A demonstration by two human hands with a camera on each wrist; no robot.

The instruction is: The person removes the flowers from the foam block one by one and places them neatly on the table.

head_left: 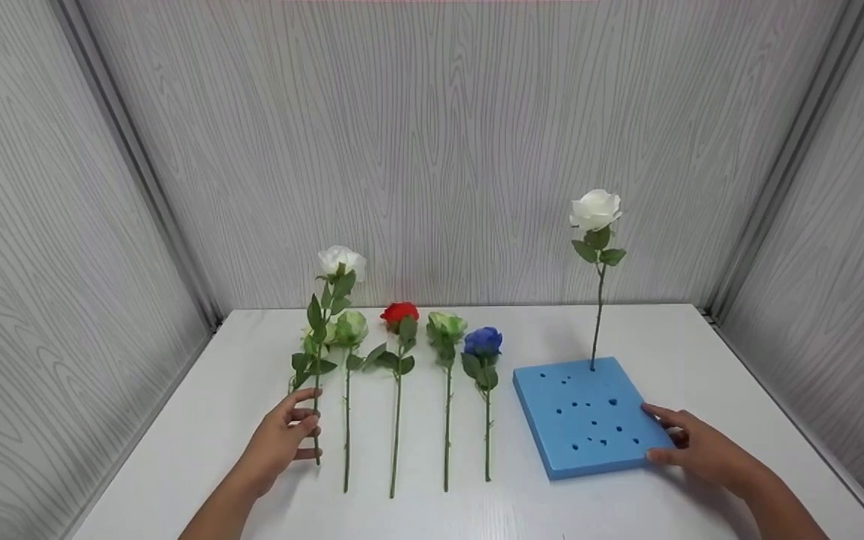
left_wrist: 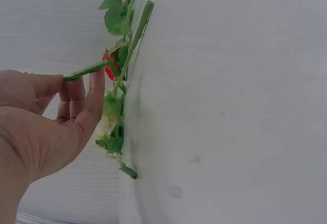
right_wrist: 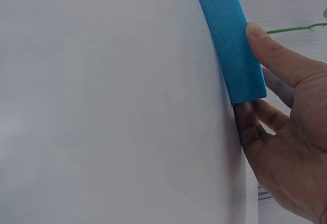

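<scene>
My left hand (head_left: 276, 442) pinches the green stem of a white rose (head_left: 342, 262) near its lower end, and the flower leans up above the table. In the left wrist view, the stem (left_wrist: 84, 71) lies between thumb and fingertips. My right hand (head_left: 709, 454) grips the near right corner of a blue foam block (head_left: 589, 420) that is dotted with holes. The right wrist view shows the thumb (right_wrist: 258, 32) on the block's front edge and the fingers round its side. A second white rose (head_left: 595, 210) stands upright in a hole at the block's far edge.
Several roses lie in a row between the hands: a pale green one (head_left: 350, 328), a red one (head_left: 400, 315), another green one (head_left: 447, 326) and a blue one (head_left: 484, 342). Another pale flower (head_left: 310, 339) lies partly behind the held rose. Grey wood-grain panels (head_left: 432, 150) enclose the white table (head_left: 507, 517).
</scene>
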